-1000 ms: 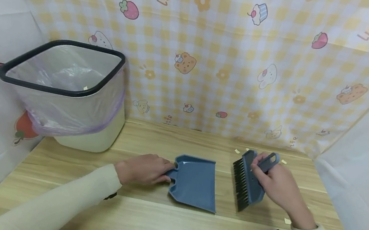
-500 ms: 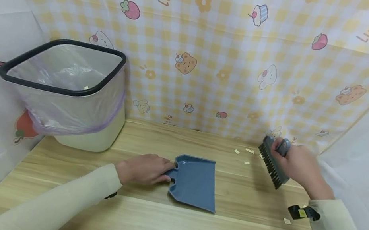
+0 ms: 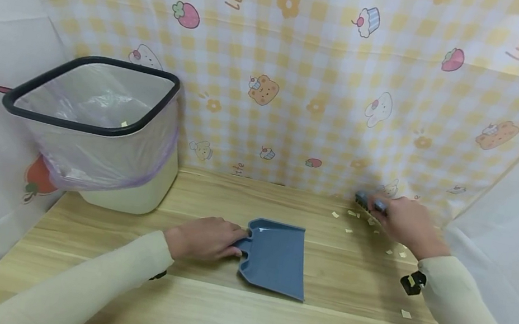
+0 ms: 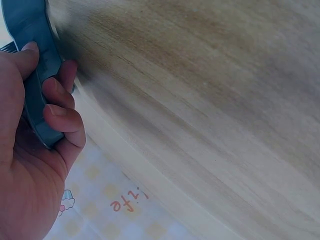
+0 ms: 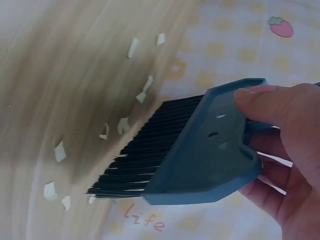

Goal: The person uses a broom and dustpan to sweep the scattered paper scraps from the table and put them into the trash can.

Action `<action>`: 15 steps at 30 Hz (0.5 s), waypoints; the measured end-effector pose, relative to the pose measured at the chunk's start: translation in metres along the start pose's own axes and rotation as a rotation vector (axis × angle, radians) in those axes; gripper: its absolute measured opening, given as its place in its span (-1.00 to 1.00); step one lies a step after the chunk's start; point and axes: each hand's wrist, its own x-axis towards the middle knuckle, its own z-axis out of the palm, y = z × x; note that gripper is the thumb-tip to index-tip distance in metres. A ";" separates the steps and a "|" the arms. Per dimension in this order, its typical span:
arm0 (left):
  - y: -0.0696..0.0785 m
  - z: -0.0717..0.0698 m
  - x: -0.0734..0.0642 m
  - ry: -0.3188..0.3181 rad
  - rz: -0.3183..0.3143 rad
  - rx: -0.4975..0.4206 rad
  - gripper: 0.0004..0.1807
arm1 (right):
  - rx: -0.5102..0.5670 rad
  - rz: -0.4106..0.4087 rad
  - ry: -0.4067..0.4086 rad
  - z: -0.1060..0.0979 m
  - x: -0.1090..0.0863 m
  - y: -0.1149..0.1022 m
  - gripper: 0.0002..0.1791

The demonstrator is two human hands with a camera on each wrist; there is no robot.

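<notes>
Right hand (image 3: 408, 221), nearer the scraps (image 5: 60, 151) on its left and nearside, grips the brush (image 5: 207, 155); left hand (image 3: 204, 238) holds the dustpan (image 3: 276, 258)

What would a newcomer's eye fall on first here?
Probably the big cream bin with its black rim and translucent plastic liner, at the left of the head view. Next, the flat blue-grey plastic dustpan near the centre, gripped by the left hand. Then the dark-bristled blue-grey brush in the right hand, near small pale scraps.
</notes>
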 end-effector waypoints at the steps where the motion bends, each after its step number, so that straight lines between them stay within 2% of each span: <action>1: 0.000 0.000 0.000 -0.003 -0.001 -0.003 -0.55 | -0.005 -0.011 0.010 0.003 0.001 0.001 -0.85; 9: 0.001 -0.001 0.002 -0.014 -0.013 -0.007 -0.53 | 0.030 -0.049 0.052 0.016 0.001 0.001 -0.80; 15: -0.001 0.000 0.002 -0.005 -0.005 -0.017 -0.57 | 0.066 -0.148 0.165 0.028 0.000 0.000 -0.71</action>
